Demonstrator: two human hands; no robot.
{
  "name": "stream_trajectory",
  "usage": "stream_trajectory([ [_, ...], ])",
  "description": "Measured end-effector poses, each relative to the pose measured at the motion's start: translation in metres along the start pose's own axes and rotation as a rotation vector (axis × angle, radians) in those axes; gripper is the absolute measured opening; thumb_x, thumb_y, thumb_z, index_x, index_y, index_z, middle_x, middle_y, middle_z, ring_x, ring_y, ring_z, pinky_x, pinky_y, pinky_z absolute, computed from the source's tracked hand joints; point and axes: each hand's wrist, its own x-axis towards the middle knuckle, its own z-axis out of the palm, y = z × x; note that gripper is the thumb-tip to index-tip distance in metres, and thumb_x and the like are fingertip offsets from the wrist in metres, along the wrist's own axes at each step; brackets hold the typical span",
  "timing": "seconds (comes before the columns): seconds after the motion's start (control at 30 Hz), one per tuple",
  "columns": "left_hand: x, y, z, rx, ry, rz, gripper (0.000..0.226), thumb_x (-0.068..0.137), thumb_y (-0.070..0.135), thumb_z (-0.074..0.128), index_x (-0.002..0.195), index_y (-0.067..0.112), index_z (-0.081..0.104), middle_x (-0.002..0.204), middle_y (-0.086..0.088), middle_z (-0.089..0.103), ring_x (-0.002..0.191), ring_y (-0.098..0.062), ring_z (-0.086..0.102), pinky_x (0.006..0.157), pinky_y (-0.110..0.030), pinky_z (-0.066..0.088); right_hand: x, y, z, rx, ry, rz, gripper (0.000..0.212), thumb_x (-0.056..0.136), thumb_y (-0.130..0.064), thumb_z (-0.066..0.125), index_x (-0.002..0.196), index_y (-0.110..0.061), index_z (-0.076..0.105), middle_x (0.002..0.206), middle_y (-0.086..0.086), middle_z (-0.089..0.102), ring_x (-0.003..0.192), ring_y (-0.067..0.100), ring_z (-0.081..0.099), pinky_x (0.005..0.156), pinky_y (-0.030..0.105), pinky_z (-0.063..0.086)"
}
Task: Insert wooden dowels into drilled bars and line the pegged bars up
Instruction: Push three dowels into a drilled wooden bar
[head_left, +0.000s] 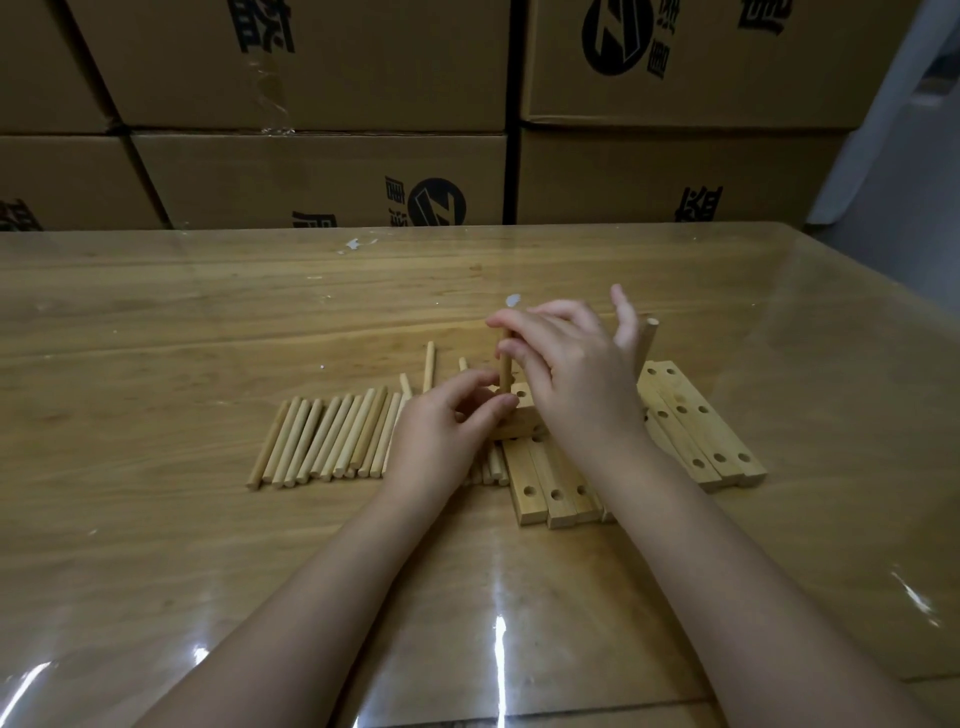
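Wooden dowel (505, 366) stands upright in my right hand (566, 374), pinched between thumb and fingers (511, 347), its lower end at a hole in the bar (519, 415) I steady with my left hand (441, 431). My left fingers (498, 402) are curled loosely against the bar's end, touching it more than gripping. I judge I am mid-insertion: the next move calls for a straight downward press while the left hand keeps the bar from tipping. A second dowel (647, 345) rises at two o'clock from my right hand, partly hidden behind my little finger; I cannot tell what it sits in.

At nine o'clock from the bar lies a row of loose dowels (327, 439) on the tabletop (208, 322). At five o'clock and three o'clock lie undone bars (696, 426), holes up, packed side by side, so the held bar perches on them. Boxes (311, 104) wall off twelve o'clock, well apart.
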Motion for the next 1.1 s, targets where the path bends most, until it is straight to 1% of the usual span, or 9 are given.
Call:
stream_trajectory([
  [0.17,0.000,-0.002,0.001,0.104,0.023,0.097,0.027,0.088,0.024,0.066,0.112,0.014,0.071,0.100,0.003,0.073,0.096,-0.011,0.066,0.091,-0.042,0.048,-0.001,-0.002,0.001,0.004,0.029,0.009,0.023,0.088,-0.017,0.061,0.109,-0.020,0.068,0.090,-0.007,0.072,0.101,0.018,0.062,0.109,0.055,0.016],
  [0.3,-0.001,0.000,0.002,0.166,0.033,0.178,0.017,0.089,0.019,0.065,0.101,0.010,0.073,0.089,-0.001,0.073,0.085,-0.017,0.066,0.081,-0.044,0.050,-0.001,-0.002,0.001,-0.006,0.025,0.035,0.022,0.089,-0.017,0.060,0.109,-0.020,0.068,0.092,-0.007,0.072,0.100,0.019,0.061,0.108,0.051,0.019],
  [0.47,0.003,0.002,0.002,0.200,-0.024,0.181,0.014,0.090,0.019,0.063,0.101,0.014,0.072,0.087,0.013,0.061,0.092,-0.021,0.061,0.086,-0.052,0.044,0.000,-0.001,0.000,-0.056,0.023,0.048,0.020,0.091,-0.018,0.058,0.108,-0.020,0.068,0.090,-0.007,0.072,0.096,0.019,0.061,0.105,0.045,0.022],
  [0.63,0.005,-0.003,0.000,0.248,-0.035,0.185,0.016,0.091,0.026,0.061,0.101,0.017,0.071,0.086,0.016,0.057,0.097,-0.016,0.059,0.092,-0.048,0.038,0.003,-0.002,-0.003,-0.037,-0.020,0.066,0.019,0.092,-0.019,0.056,0.108,-0.021,0.067,0.090,-0.008,0.070,0.097,0.017,0.060,0.101,0.038,0.023],
  [0.73,0.006,-0.007,0.001,0.276,-0.031,0.177,0.022,0.091,0.032,0.060,0.108,0.023,0.070,0.097,0.018,0.062,0.104,-0.010,0.056,0.087,-0.034,0.027,0.013,0.002,-0.014,-0.022,-0.172,0.072,0.018,0.094,-0.024,0.053,0.109,-0.025,0.063,0.091,-0.009,0.068,0.095,0.014,0.059,0.094,0.031,0.025],
  [0.8,0.007,-0.008,0.002,0.268,-0.016,0.186,0.023,0.091,0.032,0.061,0.110,0.023,0.070,0.102,0.018,0.063,0.106,-0.009,0.055,0.083,-0.030,0.022,0.025,0.004,-0.020,-0.051,-0.331,0.045,0.019,0.095,-0.026,0.051,0.111,-0.027,0.061,0.098,-0.010,0.067,0.095,0.011,0.059,0.091,0.030,0.034],
  [0.93,0.008,-0.011,0.001,0.254,-0.009,0.188,0.025,0.090,0.032,0.062,0.112,0.023,0.070,0.111,0.011,0.068,0.107,-0.006,0.055,0.085,-0.030,0.022,0.047,0.003,-0.033,0.003,-0.608,0.027,0.025,0.094,-0.022,0.053,0.117,-0.027,0.059,0.110,-0.011,0.065,0.098,0.006,0.059,0.086,0.028,0.050],
  [1.03,0.008,-0.010,-0.001,0.239,-0.020,0.206,0.021,0.091,0.030,0.062,0.109,0.024,0.071,0.105,0.016,0.068,0.100,0.000,0.055,0.087,-0.033,0.026,0.056,0.003,-0.039,0.031,-0.706,0.023,0.017,0.093,-0.021,0.054,0.107,-0.026,0.064,0.099,-0.009,0.067,0.087,0.000,0.061,0.079,0.021,0.050],
  [1.1,0.007,-0.009,-0.002,0.235,-0.012,0.215,0.021,0.090,0.028,0.063,0.109,0.021,0.071,0.104,0.011,0.070,0.100,-0.005,0.058,0.091,-0.035,0.030,0.058,0.003,-0.040,0.059,-0.719,0.042,0.015,0.093,-0.020,0.055,0.102,-0.024,0.065,0.092,-0.010,0.067,0.080,-0.004,0.060,0.073,0.015,0.048],
])
